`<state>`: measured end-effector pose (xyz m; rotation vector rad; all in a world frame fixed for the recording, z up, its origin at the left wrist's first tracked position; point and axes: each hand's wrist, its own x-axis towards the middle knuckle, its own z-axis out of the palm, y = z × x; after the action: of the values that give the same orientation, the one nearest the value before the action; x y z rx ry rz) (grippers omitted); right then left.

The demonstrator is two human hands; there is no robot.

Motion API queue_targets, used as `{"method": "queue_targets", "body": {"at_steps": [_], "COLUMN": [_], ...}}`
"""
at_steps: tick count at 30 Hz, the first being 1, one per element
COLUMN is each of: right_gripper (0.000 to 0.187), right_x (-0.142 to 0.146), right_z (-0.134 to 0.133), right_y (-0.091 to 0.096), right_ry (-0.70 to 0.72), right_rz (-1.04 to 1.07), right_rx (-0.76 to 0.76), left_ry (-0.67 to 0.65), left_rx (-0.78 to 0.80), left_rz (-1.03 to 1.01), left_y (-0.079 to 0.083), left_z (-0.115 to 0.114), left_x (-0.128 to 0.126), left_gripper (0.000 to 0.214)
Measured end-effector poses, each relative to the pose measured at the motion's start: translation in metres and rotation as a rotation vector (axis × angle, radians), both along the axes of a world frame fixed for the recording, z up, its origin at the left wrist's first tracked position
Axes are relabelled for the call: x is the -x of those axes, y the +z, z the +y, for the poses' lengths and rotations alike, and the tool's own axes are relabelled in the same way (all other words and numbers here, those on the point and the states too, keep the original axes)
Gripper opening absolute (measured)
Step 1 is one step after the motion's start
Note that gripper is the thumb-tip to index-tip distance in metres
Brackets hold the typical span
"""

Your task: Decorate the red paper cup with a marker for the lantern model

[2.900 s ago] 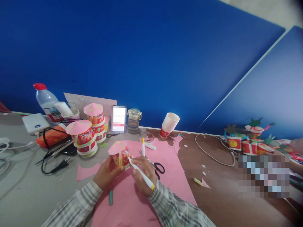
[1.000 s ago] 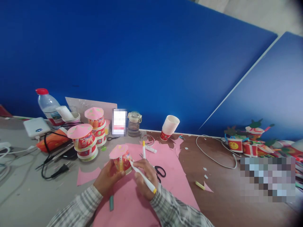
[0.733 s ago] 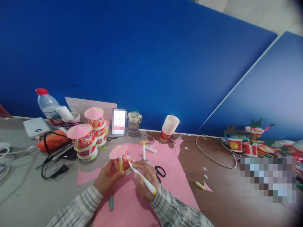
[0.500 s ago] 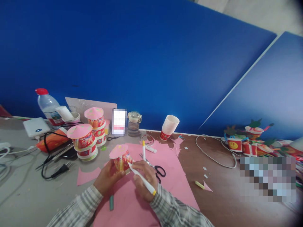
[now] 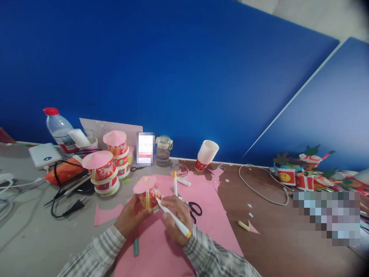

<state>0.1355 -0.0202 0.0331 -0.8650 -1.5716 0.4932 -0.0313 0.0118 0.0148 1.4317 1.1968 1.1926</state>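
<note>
On the surface (image 5: 268, 238) I count one large pink paper sheet (image 5: 210, 231), two red paper-cup towers with pink cone roofs (image 5: 103, 172), apparently done. Left hand (image 5: 133, 216): fingers grasping one pink-roofed red paper cup (image 5: 151, 194) over the sheet; roof on, wall likely unfinished. Right hand (image 5: 178, 217): fingers pinching one white, yellow-ended marker (image 5: 180, 225), tip by the wall.

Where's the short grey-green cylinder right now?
The cylinder lies low left of centre in the head view, on the large pink paper sheet, just below the left hand.
</note>
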Motion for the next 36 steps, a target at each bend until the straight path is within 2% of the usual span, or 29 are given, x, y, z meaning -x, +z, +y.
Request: {"method": "queue_targets", "body": {"at_steps": [11,22,36], "right_gripper": [0.028,0.027,0.027], "right_x": [0.0009,0.0012,0.0002], "right_z": [0.0012,0.0015,0.003], "right_y": [0.0005,-0.0012,-0.0023], "right_ry": [-0.013,-0.008,0.003], "right_rz": [-0.004,-0.005,-0.002], "right_rx": [-0.001,0.001,0.005], "left_ry": [0.03,0.027,0.032], "left_rx": [-0.038,-0.04,-0.042], "left_rz": [0.058,0.103,0.095], "left_y": [0.0071,0.0015,0.0037], "left_z": [-0.0014,-0.0007,-0.0013], "left_x": [-0.0022,0.0006,-0.0003], "left_gripper": [0.044,0.046,0.044]}}
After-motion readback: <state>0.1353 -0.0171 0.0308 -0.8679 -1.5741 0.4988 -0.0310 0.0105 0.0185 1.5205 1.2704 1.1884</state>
